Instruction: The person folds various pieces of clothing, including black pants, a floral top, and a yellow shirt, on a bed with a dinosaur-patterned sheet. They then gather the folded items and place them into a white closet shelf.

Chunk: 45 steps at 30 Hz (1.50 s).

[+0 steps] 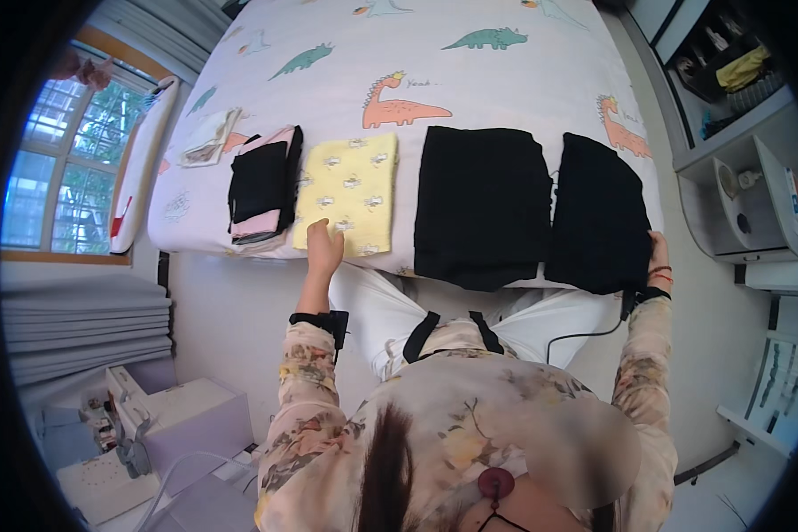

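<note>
My left hand (pixel 323 247) rests at the near left edge of a yellow folded cloth (pixel 353 188) printed with small figures. Its thumb and fingers are apart, and it grips nothing. At the far right of the row, my right hand (pixel 659 257) touches the near right edge of a black folded garment (pixel 598 217); its fingers are partly hidden. Between the hands lies a wider black folded garment (pixel 482 208), flat on the bed. Left of the yellow cloth is a stack of folded clothes (pixel 262 188), black on top with pink and grey layers below.
The bed (pixel 496 84) has a pale sheet with dinosaur prints. A small white folded cloth (pixel 210 138) lies at its left. Beyond the left side are a window (pixel 80 168) and a grey curtain (pixel 89 324). White shelves (pixel 744 195) stand at the right. A cable (pixel 585 335) hangs from my right wrist.
</note>
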Each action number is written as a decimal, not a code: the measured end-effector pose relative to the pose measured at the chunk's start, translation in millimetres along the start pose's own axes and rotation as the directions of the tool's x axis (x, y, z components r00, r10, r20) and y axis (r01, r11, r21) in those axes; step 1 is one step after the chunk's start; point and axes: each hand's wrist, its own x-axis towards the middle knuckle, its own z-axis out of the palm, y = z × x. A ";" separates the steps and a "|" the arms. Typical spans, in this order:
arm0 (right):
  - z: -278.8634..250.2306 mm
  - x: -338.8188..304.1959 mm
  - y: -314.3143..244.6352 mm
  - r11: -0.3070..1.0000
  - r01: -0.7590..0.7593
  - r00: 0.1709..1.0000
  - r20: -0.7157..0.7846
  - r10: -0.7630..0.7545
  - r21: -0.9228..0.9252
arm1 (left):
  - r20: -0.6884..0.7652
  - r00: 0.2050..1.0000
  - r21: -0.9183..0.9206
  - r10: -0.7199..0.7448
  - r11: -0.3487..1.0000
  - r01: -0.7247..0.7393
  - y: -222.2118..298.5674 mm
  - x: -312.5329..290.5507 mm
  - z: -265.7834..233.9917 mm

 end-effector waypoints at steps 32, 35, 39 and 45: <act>386.3 -217.5 77.5 0.957 -0.285 0.517 0.849 0.113 0.046 | 0.266 0.950 -0.860 0.163 0.485 0.157 145.2 20.8 -97.0; 372.9 -208.1 40.9 0.951 -0.280 0.386 0.922 -0.013 0.130 | 0.403 0.875 -0.911 0.267 0.025 0.412 142.5 27.2 -64.0; 340.7 -175.3 12.1 0.988 -0.113 0.384 0.922 -0.055 0.106 | 0.484 0.756 -0.847 0.442 0.020 0.531 176.9 29.5 -43.6; 253.0 -101.4 88.0 0.989 0.103 0.833 0.553 -0.027 -0.106 | 0.563 0.822 -0.790 0.079 0.342 0.509 156.9 48.6 44.1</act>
